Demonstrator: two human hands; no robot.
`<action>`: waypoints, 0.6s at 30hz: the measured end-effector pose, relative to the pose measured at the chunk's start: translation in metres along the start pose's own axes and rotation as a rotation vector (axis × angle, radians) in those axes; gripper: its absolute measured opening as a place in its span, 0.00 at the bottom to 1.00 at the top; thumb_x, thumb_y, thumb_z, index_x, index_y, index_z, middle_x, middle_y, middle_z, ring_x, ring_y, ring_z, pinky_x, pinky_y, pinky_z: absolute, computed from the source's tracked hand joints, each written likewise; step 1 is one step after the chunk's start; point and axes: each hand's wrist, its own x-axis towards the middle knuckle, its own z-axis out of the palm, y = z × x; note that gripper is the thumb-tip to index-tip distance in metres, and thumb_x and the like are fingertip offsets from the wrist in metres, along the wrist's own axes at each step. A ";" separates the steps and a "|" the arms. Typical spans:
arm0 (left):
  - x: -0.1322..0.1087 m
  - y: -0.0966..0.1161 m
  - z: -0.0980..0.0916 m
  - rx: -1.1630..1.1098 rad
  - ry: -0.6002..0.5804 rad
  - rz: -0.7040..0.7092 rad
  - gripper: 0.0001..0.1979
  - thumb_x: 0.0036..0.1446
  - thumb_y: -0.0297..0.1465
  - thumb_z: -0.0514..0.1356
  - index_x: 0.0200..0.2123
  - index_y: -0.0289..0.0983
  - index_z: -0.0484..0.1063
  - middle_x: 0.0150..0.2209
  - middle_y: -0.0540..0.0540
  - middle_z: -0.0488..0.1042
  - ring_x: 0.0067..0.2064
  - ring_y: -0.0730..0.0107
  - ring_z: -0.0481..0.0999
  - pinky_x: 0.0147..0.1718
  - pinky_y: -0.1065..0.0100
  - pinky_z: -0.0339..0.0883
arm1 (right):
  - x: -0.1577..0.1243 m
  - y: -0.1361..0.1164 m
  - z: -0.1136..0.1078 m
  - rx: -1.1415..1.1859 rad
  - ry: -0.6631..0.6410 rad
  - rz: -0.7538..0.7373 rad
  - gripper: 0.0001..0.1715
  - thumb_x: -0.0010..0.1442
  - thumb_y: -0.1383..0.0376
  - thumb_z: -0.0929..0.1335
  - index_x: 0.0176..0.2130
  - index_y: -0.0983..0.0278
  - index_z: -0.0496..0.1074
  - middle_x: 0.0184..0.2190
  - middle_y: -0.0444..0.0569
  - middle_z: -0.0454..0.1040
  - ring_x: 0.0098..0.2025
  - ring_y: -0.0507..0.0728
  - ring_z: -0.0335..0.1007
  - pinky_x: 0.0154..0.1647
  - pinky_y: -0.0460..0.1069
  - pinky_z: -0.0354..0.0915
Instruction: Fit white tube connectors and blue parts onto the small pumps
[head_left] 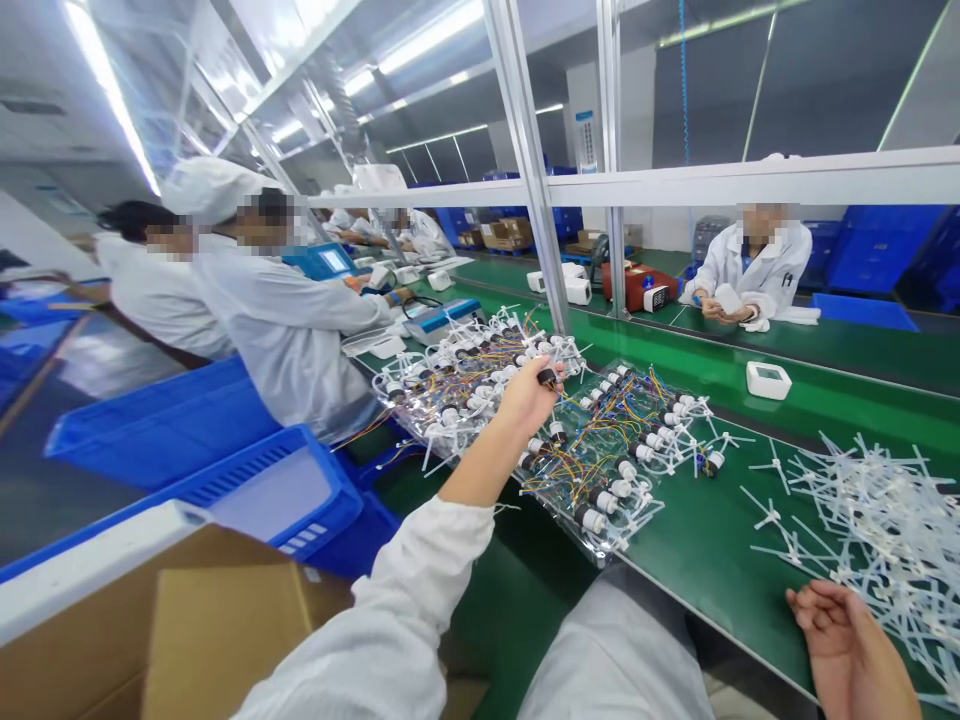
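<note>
My left hand point(527, 395) reaches over the middle of the bench, its fingers pinched on a small black cylindrical motor point(547, 378). Beneath and around it, rows of motors with white caps, thin coloured wires and white cross-shaped tubes lie on clear plastic trays point(600, 556). One separate motor with a white cross piece point(711, 460) rests on the green bench right of the trays. At the lower right, my right hand point(840, 630) is palm up with loosely curled fingers and nothing visible in it. A large heap of white cross-shaped tube pieces point(877, 520) lies beside that hand.
A white device with a screen point(769, 380) sits on the green belt. Metal posts point(529, 170) and a white rail point(750, 175) rise beyond the trays. Blue bins point(300, 490) and a cardboard box point(217, 620) stand at left. Co-workers in white sit at left and across.
</note>
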 end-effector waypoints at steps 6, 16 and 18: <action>0.028 -0.026 -0.022 0.053 0.097 -0.064 0.36 0.61 0.15 0.62 0.67 0.44 0.58 0.37 0.52 0.74 0.31 0.74 0.75 0.28 0.76 0.64 | -0.006 0.000 0.003 -0.004 -0.014 -0.003 0.28 0.49 0.46 0.87 0.37 0.63 0.86 0.32 0.52 0.84 0.34 0.61 0.83 0.37 0.52 0.84; 0.014 -0.016 -0.032 -0.090 0.041 -0.142 0.39 0.55 0.09 0.56 0.68 0.36 0.60 0.55 0.35 0.72 0.51 0.64 0.83 0.45 0.67 0.85 | -0.013 -0.003 0.013 0.005 -0.006 0.022 0.27 0.51 0.46 0.86 0.38 0.63 0.85 0.33 0.50 0.82 0.34 0.59 0.80 0.35 0.50 0.83; 0.014 -0.019 -0.030 -0.087 0.000 -0.114 0.34 0.58 0.10 0.57 0.65 0.35 0.62 0.53 0.37 0.74 0.52 0.63 0.84 0.50 0.64 0.86 | -0.013 -0.004 0.014 0.007 -0.012 0.023 0.28 0.51 0.46 0.86 0.38 0.63 0.85 0.33 0.50 0.82 0.34 0.58 0.80 0.35 0.49 0.82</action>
